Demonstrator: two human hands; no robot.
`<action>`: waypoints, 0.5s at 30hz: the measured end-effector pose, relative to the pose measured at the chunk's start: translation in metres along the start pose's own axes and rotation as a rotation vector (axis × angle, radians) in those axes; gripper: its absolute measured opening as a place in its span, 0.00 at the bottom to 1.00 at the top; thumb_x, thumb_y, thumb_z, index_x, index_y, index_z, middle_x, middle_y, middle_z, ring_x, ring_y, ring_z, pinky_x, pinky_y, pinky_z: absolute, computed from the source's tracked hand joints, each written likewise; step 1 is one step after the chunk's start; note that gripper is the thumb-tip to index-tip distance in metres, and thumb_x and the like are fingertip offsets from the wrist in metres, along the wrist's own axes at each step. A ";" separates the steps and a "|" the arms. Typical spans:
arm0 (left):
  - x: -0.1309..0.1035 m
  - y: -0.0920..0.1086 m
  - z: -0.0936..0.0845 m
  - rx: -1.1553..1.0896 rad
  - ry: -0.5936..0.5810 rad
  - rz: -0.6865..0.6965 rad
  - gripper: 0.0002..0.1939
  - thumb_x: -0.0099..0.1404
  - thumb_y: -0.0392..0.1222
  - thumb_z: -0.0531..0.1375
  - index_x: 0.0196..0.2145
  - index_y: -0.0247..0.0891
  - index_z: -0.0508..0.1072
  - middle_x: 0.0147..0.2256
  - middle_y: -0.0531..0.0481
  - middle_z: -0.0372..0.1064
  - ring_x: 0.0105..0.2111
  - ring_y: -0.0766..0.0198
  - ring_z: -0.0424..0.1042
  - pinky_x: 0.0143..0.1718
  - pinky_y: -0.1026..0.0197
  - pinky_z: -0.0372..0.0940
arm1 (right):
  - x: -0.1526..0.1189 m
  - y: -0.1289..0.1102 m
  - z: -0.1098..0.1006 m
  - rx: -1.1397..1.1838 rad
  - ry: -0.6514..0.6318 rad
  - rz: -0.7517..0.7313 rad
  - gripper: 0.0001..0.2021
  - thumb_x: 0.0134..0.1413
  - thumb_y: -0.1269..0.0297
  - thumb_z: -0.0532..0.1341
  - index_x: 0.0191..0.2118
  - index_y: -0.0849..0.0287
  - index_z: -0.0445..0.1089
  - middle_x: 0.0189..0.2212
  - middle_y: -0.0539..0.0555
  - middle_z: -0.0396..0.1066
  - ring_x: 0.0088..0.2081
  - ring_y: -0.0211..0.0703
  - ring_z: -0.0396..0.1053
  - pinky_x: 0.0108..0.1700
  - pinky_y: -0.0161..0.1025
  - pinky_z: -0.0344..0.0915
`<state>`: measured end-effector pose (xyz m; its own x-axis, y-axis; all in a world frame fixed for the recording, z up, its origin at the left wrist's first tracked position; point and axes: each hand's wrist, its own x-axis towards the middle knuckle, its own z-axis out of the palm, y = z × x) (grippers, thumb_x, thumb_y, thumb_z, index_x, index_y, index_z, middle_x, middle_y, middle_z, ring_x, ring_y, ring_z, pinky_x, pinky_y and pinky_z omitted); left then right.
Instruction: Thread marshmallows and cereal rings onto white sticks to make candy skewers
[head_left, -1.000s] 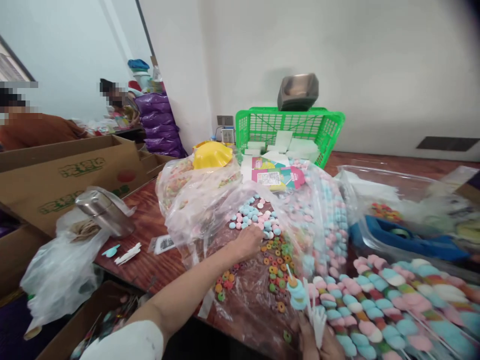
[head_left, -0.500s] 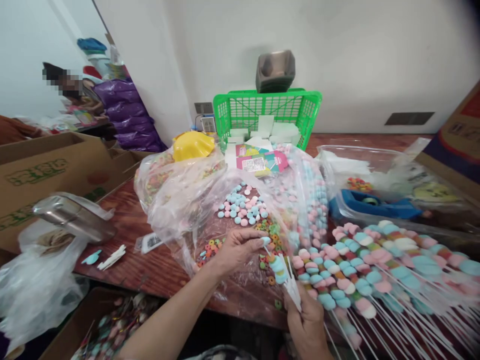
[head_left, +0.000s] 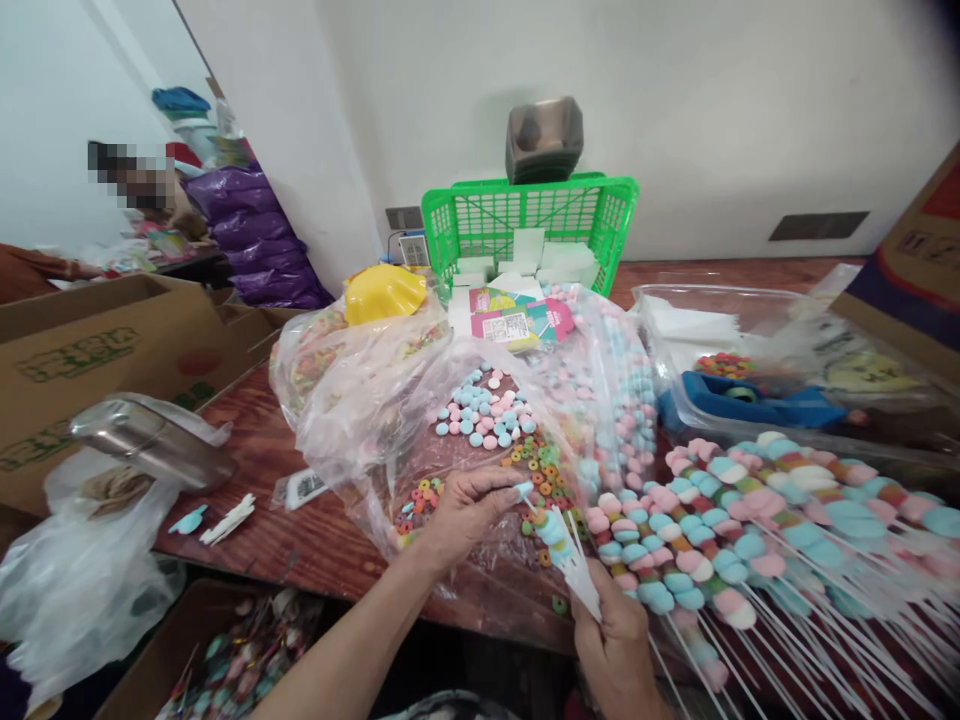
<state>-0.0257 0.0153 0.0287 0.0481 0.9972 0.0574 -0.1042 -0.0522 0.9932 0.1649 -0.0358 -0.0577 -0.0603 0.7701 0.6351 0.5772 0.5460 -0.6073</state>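
My left hand (head_left: pixel 471 512) pinches a pale blue candy (head_left: pixel 523 489) at the tip of a candy skewer. In my right hand (head_left: pixel 616 628) are several white sticks (head_left: pixel 579 582), gripped as a bundle. One of them carries blue marshmallow pieces (head_left: pixel 556 540) and a small ring near its top. Loose pink and blue candies (head_left: pixel 486 408) lie on clear plastic beyond my left hand. Colourful candy rings (head_left: pixel 546 470) are spread just behind the skewer. Finished-looking marshmallow skewers (head_left: pixel 720 530) lie piled to the right of my right hand.
A green basket (head_left: pixel 531 205) stands at the back against the wall. A clear bin with a blue tape dispenser (head_left: pixel 750 400) is at right. A steel flask (head_left: pixel 154 440), plastic bags and a cardboard box (head_left: pixel 97 350) are at left. Another person sits in the far left background.
My left hand has moved slightly down and left, its fingers still at the skewer's tip with the blue candy. My right hand stays almost in place. The view has shifted a little.
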 end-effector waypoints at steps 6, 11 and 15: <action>-0.006 -0.013 0.000 0.396 0.035 0.349 0.09 0.62 0.41 0.61 0.39 0.42 0.80 0.37 0.46 0.79 0.39 0.58 0.77 0.46 0.54 0.70 | -0.006 0.004 0.004 -0.088 0.016 0.025 0.12 0.57 0.70 0.51 0.41 0.62 0.71 0.25 0.55 0.76 0.24 0.43 0.73 0.27 0.34 0.70; -0.010 -0.030 0.004 0.602 0.015 0.550 0.15 0.66 0.35 0.55 0.47 0.43 0.76 0.43 0.46 0.77 0.44 0.59 0.75 0.50 0.54 0.68 | -0.007 0.003 0.006 -0.125 -0.006 0.078 0.13 0.58 0.70 0.49 0.40 0.61 0.71 0.28 0.56 0.76 0.27 0.43 0.74 0.29 0.35 0.70; -0.007 -0.028 0.011 0.602 -0.018 0.537 0.13 0.66 0.36 0.56 0.45 0.41 0.77 0.41 0.44 0.77 0.43 0.59 0.76 0.48 0.56 0.69 | -0.008 0.003 0.006 -0.103 0.020 0.057 0.14 0.57 0.70 0.50 0.42 0.61 0.71 0.27 0.55 0.77 0.27 0.43 0.74 0.30 0.35 0.71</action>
<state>-0.0120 0.0088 0.0013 0.1605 0.8271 0.5386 0.4355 -0.5491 0.7133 0.1623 -0.0382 -0.0679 -0.0098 0.7916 0.6109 0.6598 0.4642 -0.5909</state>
